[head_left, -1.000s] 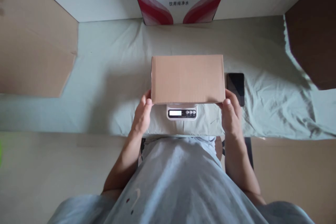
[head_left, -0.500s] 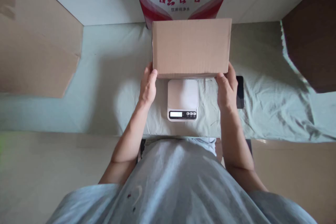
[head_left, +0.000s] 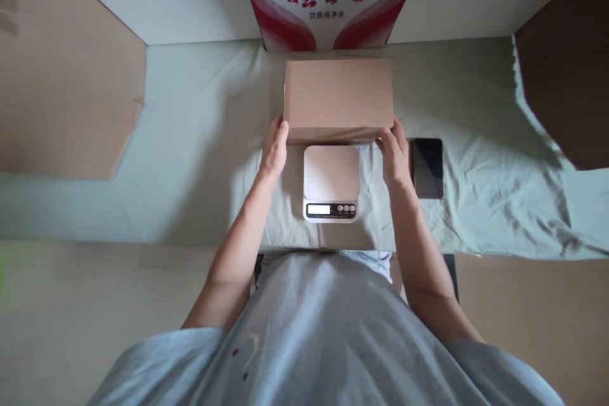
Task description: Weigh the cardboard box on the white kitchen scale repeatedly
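Observation:
A plain brown cardboard box [head_left: 339, 95] is held between my two hands, just behind a white kitchen scale [head_left: 332, 172]. My left hand [head_left: 275, 147] grips its left side near the front corner, thumb along the edge. At the opposite front corner, my right hand [head_left: 394, 149] is closed on the box in the same way. Fingers under or behind the box are partly hidden. Nothing rests on the scale's plate, and its small display is lit. Whether the box touches the cloth I cannot tell.
Right of my right hand lies a black smartphone [head_left: 427, 168]. A white and red printed carton [head_left: 328, 19] stands at the back. Large cardboard pieces flank the left [head_left: 71, 76] and right [head_left: 566, 70]. Pale green cloth [head_left: 190, 139] covers the table.
Both hands have lowered the cardboard box towards the table, and it looks smaller. More of the printed carton and the smartphone shows now. The scale has stayed in place.

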{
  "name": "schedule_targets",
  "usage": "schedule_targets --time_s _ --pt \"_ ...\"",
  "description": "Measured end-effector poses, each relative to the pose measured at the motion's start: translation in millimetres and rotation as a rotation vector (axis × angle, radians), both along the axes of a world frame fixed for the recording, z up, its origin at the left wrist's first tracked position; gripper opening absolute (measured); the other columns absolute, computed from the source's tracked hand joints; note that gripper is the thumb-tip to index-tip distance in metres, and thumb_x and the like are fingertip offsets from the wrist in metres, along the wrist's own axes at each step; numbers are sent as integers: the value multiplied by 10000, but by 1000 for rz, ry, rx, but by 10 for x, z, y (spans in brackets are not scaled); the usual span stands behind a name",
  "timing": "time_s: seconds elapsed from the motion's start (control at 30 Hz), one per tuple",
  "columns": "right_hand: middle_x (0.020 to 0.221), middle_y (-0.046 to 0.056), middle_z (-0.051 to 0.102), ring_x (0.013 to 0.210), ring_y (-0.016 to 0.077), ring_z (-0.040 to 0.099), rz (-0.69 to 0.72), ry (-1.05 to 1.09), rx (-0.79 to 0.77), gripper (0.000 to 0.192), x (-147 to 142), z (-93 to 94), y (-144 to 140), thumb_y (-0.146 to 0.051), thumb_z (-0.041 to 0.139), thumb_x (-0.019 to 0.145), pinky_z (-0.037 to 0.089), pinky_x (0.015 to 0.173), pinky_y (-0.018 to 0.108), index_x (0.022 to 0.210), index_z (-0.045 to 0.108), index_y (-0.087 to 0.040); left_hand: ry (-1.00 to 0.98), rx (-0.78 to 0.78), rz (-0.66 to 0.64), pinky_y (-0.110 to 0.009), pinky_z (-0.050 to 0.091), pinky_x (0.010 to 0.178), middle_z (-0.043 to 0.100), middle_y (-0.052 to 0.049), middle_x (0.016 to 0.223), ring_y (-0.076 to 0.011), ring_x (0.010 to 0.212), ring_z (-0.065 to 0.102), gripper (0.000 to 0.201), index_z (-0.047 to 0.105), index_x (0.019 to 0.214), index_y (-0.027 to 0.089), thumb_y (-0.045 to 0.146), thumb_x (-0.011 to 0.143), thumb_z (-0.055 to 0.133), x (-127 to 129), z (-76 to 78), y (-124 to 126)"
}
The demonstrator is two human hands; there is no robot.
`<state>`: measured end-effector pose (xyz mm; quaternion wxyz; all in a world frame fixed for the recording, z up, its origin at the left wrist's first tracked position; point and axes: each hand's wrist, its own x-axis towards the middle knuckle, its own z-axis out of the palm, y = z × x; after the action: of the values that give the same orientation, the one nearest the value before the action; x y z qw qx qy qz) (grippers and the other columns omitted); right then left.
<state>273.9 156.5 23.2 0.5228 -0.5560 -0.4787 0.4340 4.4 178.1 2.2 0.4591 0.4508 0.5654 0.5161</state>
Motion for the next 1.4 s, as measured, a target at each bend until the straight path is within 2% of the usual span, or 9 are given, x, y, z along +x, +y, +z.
schedule_targets --time_s 0.2,0.37,0.53,0.7,0.87,0.97,1.07,1.23,1.4 --pt "1353 67 606 1258 234 590 -109 50 -141 617 123 -304 -46 -706 383 832 477 1040 475 1307 509 -332 -24 -43 90 -446 391 1140 565 -79 1391 -269 1348 494 608 609 1180 273 726 801 465 -94 -289 -84" --pt "1284 76 644 1172 211 640 -165 85 -114 607 119 -439 -121 -670 486 808 476 1054 466 1266 533 -274 25 -18 171 -448 474 1054 664 -109 1197 -256 1155 636 542 641 1076 228 680 799 528 -136 -494 -210" --pt "1149 58 691 1091 209 658 -203 -30 38 440 13 -473 -200 -547 593 796 471 1069 468 1118 619 -249 87 148 214 -383 545 934 714 -105 1002 -197 968 694 406 655 986 197 560 844 542 -69 -508 -345" --pt "1132 46 695 1053 203 674 -220 72 -25 429 63 -465 -146 -508 614 772 481 1053 471 1124 611 -262 132 107 203 -409 508 999 705 -142 1134 -227 1054 679 504 654 1107 188 590 816 566 -49 -479 -346" --pt "1302 28 631 1187 210 625 -112 146 -55 536 93 -335 25 -629 470 824 503 1018 431 1261 548 -329 -82 -20 112 -443 471 1059 574 -88 1405 -268 1299 549 640 608 1226 287 736 804 437 -20 -303 -144" --pt "1312 28 621 1265 226 573 -34 94 25 585 23 -199 147 -688 374 836 494 1035 421 1266 551 -333 -111 -75 52 -476 420 1108 553 -87 1428 -279 1365 482 714 593 1240 281 785 800 346 72 -99 -5" --pt "1329 16 599 1306 228 533 -39 -25 98 593 -11 14 183 -704 346 839 469 1074 427 1293 515 -361 -102 -62 72 -492 386 1134 561 -97 1414 -289 1373 471 738 589 1235 259 799 775 383 144 160 18" --pt "1413 24 513 1326 262 508 -45 -69 148 643 53 396 -151 -730 348 820 502 1035 459 1357 426 -386 -115 115 1 -443 407 1123 546 -50 1427 -256 1391 452 616 553 1281 319 719 839 396 107 565 -319" --pt "1412 34 518 1307 273 521 -26 -25 61 579 43 471 -752 -672 413 837 509 1024 499 1337 451 -382 -83 44 -39 -443 417 1112 565 -56 1414 -263 1379 466 573 545 1309 323 662 881 372 12 682 -866"
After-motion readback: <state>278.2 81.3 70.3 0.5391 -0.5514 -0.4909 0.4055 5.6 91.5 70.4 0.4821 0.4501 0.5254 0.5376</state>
